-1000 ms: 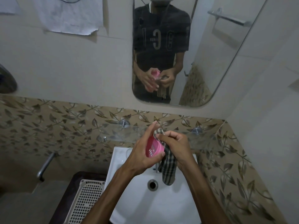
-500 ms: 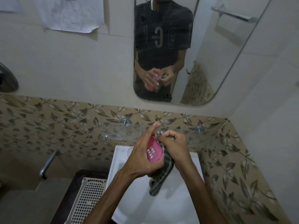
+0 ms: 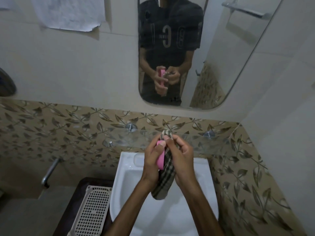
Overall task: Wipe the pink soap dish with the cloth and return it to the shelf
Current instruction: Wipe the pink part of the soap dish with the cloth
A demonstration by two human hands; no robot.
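My left hand (image 3: 151, 163) holds the pink soap dish (image 3: 161, 159) on edge above the white sink (image 3: 201, 212), so only its thin rim shows. My right hand (image 3: 183, 155) presses a checked grey cloth (image 3: 166, 176) against the dish's right face. The cloth's top pokes up between my fingers and its tail hangs down toward the basin. Just behind my hands runs the glass shelf (image 3: 136, 138), fixed to the leaf-patterned tiles.
A mirror (image 3: 213, 48) above the shelf reflects my hands. A white perforated basket (image 3: 92, 212) sits left of the sink on a dark surface. A metal tap handle (image 3: 50, 172) juts from the left wall. A towel bar (image 3: 245, 9) shows at upper right.
The dish has turned from showing its slotted face to standing edge-on. My right hand has closed in with the cloth against it, and both hands have risen slightly toward the shelf.
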